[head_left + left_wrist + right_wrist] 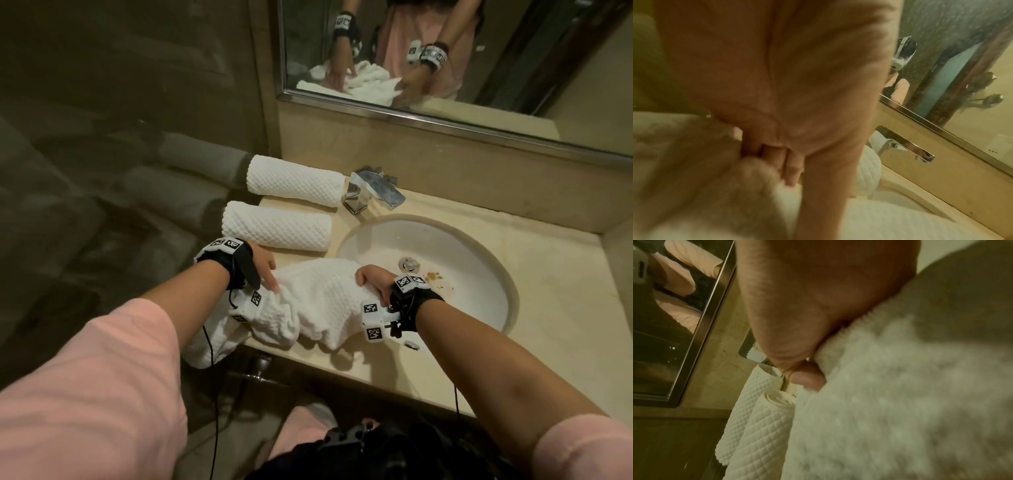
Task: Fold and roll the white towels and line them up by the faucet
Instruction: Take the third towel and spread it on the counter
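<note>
White loose towel [318, 298] bunched on table [376, 363], gripped by left hand [265, 265] and right hand [373, 279]; spreading stage. Next: flatten, fold, roll.

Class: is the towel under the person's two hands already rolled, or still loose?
Still loose. The towel lies crumpled across the counter edge, gripped by the left hand and right hand, unlike the two rolled towels.

Dim bathroom — beige counter [534, 260], framed mirror [445, 51].
</note>
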